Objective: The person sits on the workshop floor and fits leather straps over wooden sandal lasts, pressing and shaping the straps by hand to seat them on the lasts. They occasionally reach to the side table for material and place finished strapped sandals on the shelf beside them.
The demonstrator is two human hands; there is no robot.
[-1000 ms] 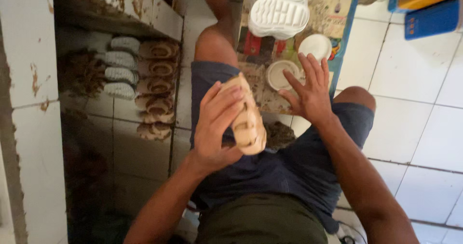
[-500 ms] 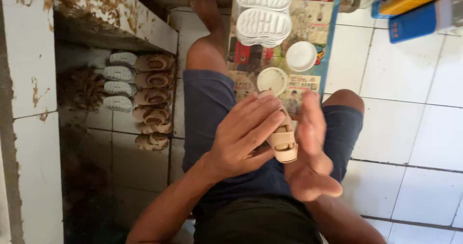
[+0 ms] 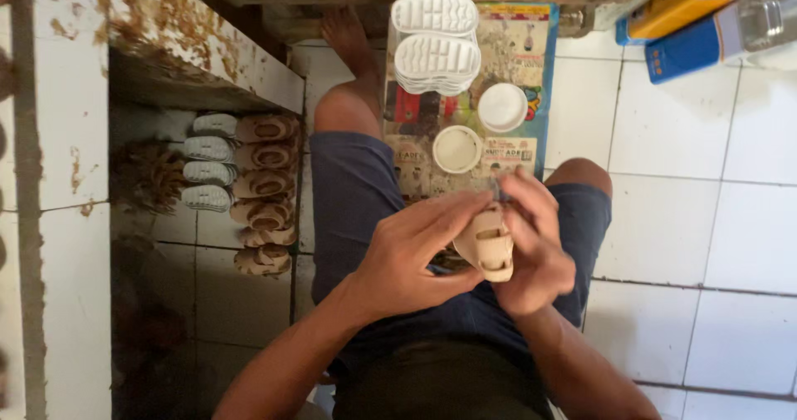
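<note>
Both hands hold a tan sandal (image 3: 488, 247) over the lap: left hand (image 3: 411, 258) fingers wrapped on its side, right hand (image 3: 535, 250) fingers clamped on its top. White floor tiles (image 3: 681, 221) spread around; white soles (image 3: 433, 42) lie ahead, sandal rows (image 3: 261, 192) under a stained ledge (image 3: 178, 38).

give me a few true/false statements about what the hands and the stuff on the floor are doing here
1. Both hands hold a tan sandal. True: the left hand and right hand grip the sandal over the lap.
2. The white soles lie beside the right knee. False: the white soles are stacked ahead, at the far end of the printed sheet.
3. The round tub is closed. False: the tub stands open, its lid beside it.
4. Sandals are lined up on the floor to the person's left. True: the row lies under a ledge.
</note>
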